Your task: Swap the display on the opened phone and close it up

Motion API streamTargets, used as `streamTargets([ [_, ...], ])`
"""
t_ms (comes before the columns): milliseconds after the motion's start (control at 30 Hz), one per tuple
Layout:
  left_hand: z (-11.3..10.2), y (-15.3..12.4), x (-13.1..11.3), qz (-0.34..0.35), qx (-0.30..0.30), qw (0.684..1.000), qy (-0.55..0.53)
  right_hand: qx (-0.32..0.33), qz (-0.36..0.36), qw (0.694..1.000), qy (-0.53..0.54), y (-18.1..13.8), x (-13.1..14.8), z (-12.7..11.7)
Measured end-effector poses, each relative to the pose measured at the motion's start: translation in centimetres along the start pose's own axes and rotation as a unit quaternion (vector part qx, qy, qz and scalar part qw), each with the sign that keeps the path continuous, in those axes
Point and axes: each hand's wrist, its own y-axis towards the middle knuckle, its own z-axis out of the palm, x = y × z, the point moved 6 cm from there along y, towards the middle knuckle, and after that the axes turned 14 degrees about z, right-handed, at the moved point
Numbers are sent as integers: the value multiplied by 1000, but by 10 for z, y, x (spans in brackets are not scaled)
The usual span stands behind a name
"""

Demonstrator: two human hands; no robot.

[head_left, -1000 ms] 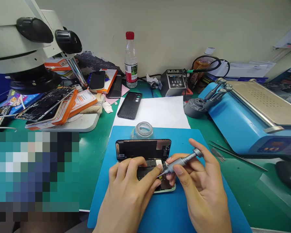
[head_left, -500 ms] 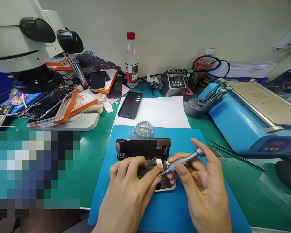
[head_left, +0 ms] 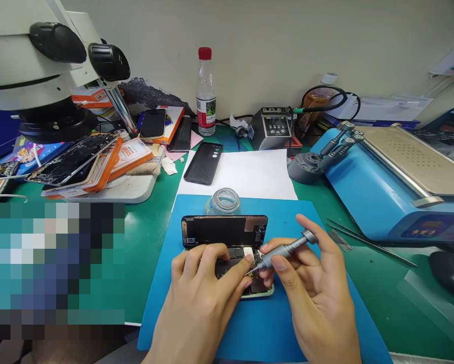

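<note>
An opened phone point(head_left: 232, 253) lies on the blue mat point(head_left: 166, 283), its screen point(head_left: 223, 231) tilted up at the far side and its insides exposed. My left hand point(head_left: 204, 293) covers the left part of the phone body. Its index finger and thumb come together over the inner parts, by the screwdriver's tip; whatever is between them is too small to tell. In my right hand point(head_left: 310, 288) is a grey precision screwdriver point(head_left: 282, 253), slanted down to the left. The index finger is raised beside its cap, and the tip is at the left fingertips.
Behind the screen stands a glass jar point(head_left: 226, 202). A black phone case point(head_left: 204, 163) lies on white paper point(head_left: 250, 174). To the right are tweezers point(head_left: 371, 242), a screwdriver stand point(head_left: 306, 168) and a blue machine point(head_left: 382, 202). A microscope point(head_left: 56, 65) overhangs stacked phones and boxes at left.
Both hands keep almost the same pose over the phone. The screwdriver has shifted very slightly to the left, with its tip still at the left fingertips.
</note>
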Motion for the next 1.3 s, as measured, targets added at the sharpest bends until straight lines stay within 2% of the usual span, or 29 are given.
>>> streamTargets([
  [233, 1, 0, 0, 0, 0, 1000, -4, -18, -32, 999, -14, 0, 5, -1],
  [333, 1, 0, 0, -3, -3, 1000, -14, -69, -89, 990, -83, -5, 14, -6],
  [433, 0, 0, 1, -7, -9, 1000, -22, -124, -173, 961, -174, -11, 28, -7],
  [500, 0, 1, 1, -9, -12, 1000, -24, -124, -215, 947, -206, -11, 33, -2],
  [633, -1, 1, 1, -11, -11, 1000, -27, -93, -265, 937, -206, -8, 30, 5],
  [733, 0, 0, 1, -17, -6, 999, -36, -64, -284, 929, -226, -7, 21, 8],
  [900, 1, 0, 0, -11, -3, 1000, -25, -57, -307, 909, -277, -10, 17, 11],
  [1300, -2, 0, 1, -4, 15, 999, -33, -68, -293, 900, -315, -10, 13, 11],
])
